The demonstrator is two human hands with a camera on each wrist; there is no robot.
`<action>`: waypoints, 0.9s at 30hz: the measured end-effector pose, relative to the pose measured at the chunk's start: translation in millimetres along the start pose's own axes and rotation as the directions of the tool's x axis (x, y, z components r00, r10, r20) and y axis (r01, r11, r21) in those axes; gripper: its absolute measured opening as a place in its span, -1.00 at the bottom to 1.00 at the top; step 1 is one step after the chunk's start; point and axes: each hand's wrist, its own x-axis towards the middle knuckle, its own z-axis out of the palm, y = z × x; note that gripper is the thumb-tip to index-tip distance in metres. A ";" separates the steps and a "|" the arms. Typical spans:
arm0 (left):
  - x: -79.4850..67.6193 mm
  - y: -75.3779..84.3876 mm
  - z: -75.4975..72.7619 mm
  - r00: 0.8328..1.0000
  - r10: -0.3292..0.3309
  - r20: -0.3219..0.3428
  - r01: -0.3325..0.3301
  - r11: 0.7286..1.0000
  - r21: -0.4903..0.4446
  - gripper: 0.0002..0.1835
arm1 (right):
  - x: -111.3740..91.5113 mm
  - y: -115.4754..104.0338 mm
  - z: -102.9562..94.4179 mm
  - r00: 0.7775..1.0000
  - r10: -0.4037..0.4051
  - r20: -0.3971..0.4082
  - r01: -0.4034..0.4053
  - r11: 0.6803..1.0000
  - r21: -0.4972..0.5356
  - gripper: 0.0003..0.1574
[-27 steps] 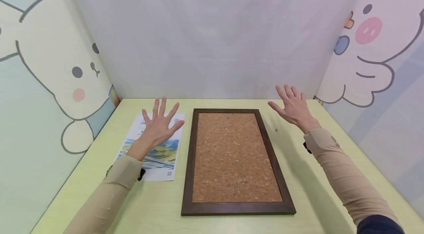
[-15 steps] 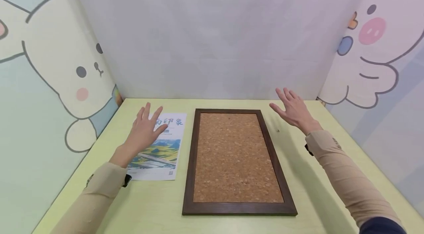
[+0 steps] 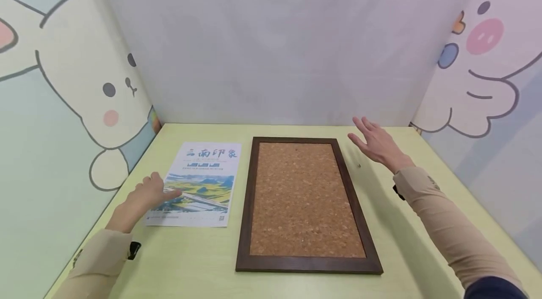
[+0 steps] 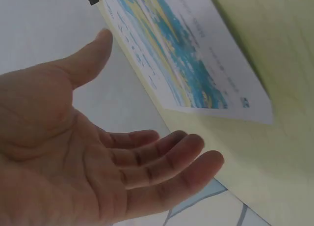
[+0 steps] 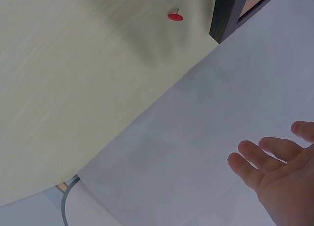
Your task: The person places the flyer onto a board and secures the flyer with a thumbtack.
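My left hand [image 3: 146, 193] is over the lower left part of a printed poster [image 3: 211, 167], thumb spread and fingers slightly bent. In the left wrist view that hand [image 4: 98, 147] holds nothing, and the poster's [image 4: 245, 83] corner lies just beyond the fingers. My right hand [image 3: 377, 144] hovers in the air beyond the right edge of a cork board [image 3: 305, 200] in a dark wood frame. Its fingers are extended and hold nothing. Below it on the table a red thumbtack [image 5: 175, 16] lies point up, near the frame's [image 5: 225, 19] corner; from the head it is a small speck.
The light yellow-green table [image 3: 190, 261] bears the poster at left and the board in the middle. A pale wall [image 3: 271, 45] stands behind, with cartoon-printed side panels [image 3: 72, 82] at left and right. Both forearms reach in from the front.
My left hand has moved left and toward the front edge, lower over the poster, uncovering its printed title; its fingers have bent. The right hand has barely moved. The view has shifted slightly.
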 end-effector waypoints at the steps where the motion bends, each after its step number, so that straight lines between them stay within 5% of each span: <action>1: -1.1 -1.6 -0.1 1.000 -0.018 0.020 0.018 1.000 0.008 0.04 | -0.3 0.3 0.4 1.000 0.003 0.008 -0.003 1.000 0.002 -0.14; 6: -2.9 -5.5 0.7 0.995 -0.054 0.088 0.052 0.998 0.030 -0.04 | -3.5 3.9 2.6 0.999 -0.001 0.042 0.001 1.000 0.006 -0.19; 19: 0.6 -14.9 5.2 0.995 -0.005 0.105 0.000 0.999 0.043 -0.10 | -11.9 20.8 22.9 0.998 -0.038 0.048 0.031 0.990 0.138 -0.43; 27: 2.1 -17.1 13.0 0.996 -0.007 0.085 0.020 0.989 -0.147 -0.23 | -17.2 32.2 37.6 0.993 0.037 0.114 -0.072 0.946 0.316 -0.57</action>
